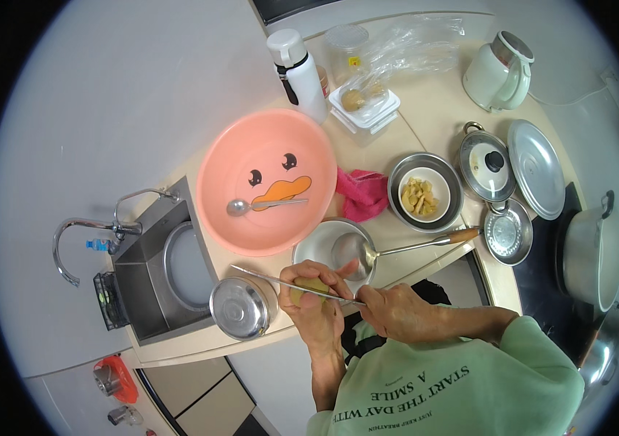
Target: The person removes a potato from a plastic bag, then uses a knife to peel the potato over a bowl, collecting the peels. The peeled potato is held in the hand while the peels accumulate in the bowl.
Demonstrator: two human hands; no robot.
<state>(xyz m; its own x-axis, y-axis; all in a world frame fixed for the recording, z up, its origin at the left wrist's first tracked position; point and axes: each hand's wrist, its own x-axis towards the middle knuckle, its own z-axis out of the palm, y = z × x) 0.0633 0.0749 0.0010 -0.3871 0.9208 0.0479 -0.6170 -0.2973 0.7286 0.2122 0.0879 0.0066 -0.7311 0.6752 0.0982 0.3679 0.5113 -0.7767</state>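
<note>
My left hand (312, 310) holds up a yellowish round vegetable (305, 290) that looks like a potato, with the fingers around it. In my right hand (396, 313) is the handle end of a long knife (257, 275); its thin blade lies across the vegetable and points to the upper left. Both hands are above the counter's front edge. Just beyond them stands a metal basin (315, 240) with a wooden-handled metal ladle (404, 248) in it. Farther right, a white bowl (440, 211) of yellow chunks (419, 197) sits inside a steel bowl (396, 207).
A pink basin (217, 163) holds a metal spoon (238, 207). Nearby are a lidded metal pot (238, 308), the sink (143, 278), a pink cloth (364, 201), a white flask (306, 82), a lidded plastic box (366, 128) and a kettle (497, 76). Pots stand at the right.
</note>
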